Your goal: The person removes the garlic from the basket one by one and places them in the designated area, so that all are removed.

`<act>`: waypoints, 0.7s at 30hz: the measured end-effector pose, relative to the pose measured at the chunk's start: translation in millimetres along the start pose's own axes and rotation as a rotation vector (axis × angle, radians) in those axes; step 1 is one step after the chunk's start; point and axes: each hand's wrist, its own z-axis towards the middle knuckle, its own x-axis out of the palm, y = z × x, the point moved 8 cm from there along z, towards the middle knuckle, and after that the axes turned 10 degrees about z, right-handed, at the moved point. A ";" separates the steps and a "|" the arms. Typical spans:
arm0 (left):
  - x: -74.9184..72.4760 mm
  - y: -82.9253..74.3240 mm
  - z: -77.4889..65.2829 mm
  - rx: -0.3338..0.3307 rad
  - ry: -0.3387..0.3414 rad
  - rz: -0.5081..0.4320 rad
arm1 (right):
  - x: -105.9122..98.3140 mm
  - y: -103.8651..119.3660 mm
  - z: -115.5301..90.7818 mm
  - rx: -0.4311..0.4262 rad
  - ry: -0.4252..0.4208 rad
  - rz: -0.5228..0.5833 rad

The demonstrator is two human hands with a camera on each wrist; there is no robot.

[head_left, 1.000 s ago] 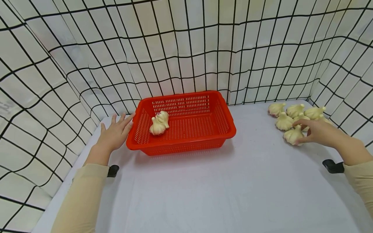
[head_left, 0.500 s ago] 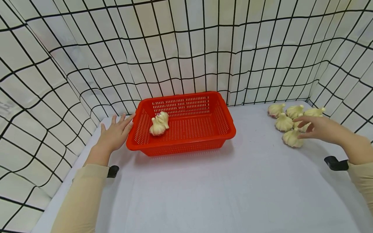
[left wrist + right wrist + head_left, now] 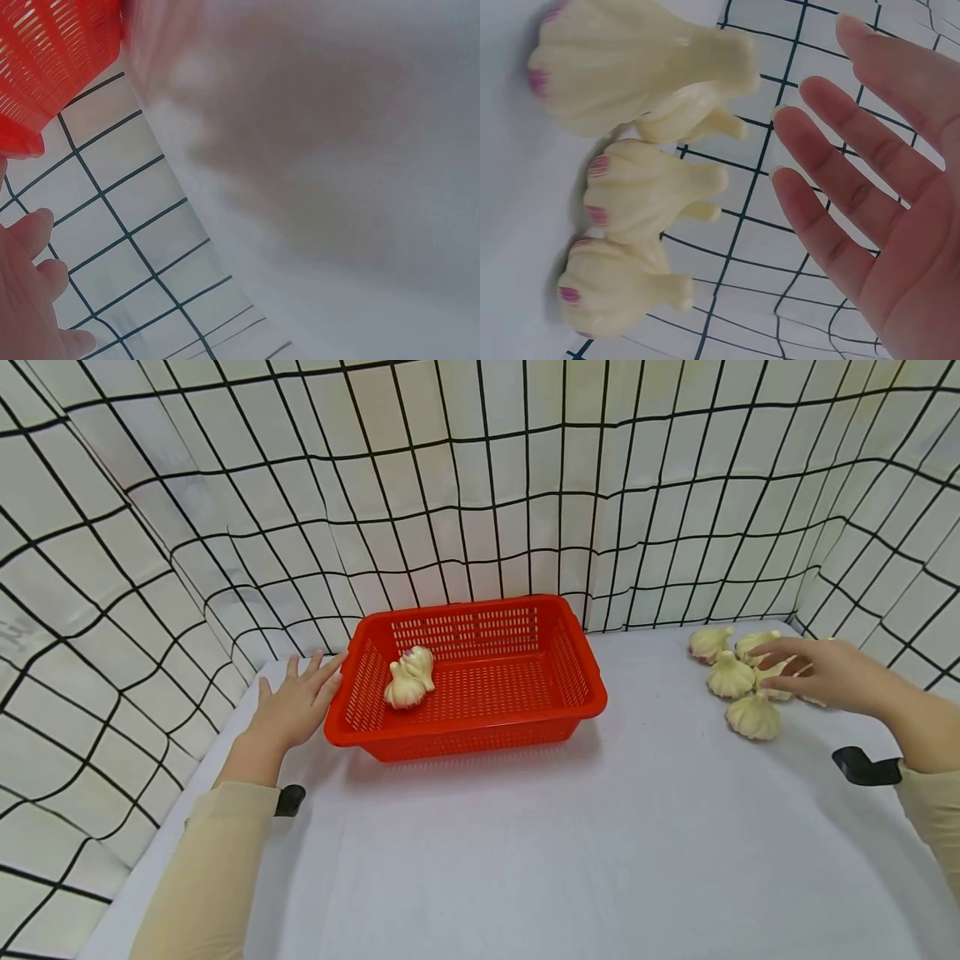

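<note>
In the head view my left hand [image 3: 295, 704] lies with fingers spread against the left rim of a red plastic basket [image 3: 480, 727]. Two garlic bulbs [image 3: 406, 687] sit together at the basket's left end. On the right, my right hand [image 3: 832, 675] hovers over a cluster of several garlic bulbs [image 3: 730, 676] and covers part of them. The right wrist view shows its fingers [image 3: 817, 202] loosely extended, apart from the nearby bulbs [image 3: 649, 187], with nothing held. One garlic bulb [image 3: 753, 717] lies at the front of the cluster.
Black grid netting [image 3: 517, 510] over white sheeting rises behind and at both sides of the white table [image 3: 525, 852]. The basket stands close to the back netting. A black wrist strap piece [image 3: 866, 767] juts out below the right wrist.
My right hand has let go of the front garlic bulb, lifted off it and shifted back over the rest of the cluster. The left hand and the basket stay put.
</note>
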 end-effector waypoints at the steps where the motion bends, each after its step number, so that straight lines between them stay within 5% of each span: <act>1: -0.2 0.1 -0.2 -0.001 0.001 0.001 | -1.3 2.1 1.2 -0.009 -0.004 -0.002; 9: -1.2 0.0 -1.1 -0.010 -0.002 0.004 | -10.9 31.1 17.2 -0.050 -0.064 0.007; 21: -0.8 0.4 1.5 -0.006 0.002 0.024 | -2.1 89.0 56.5 -0.112 -0.006 0.095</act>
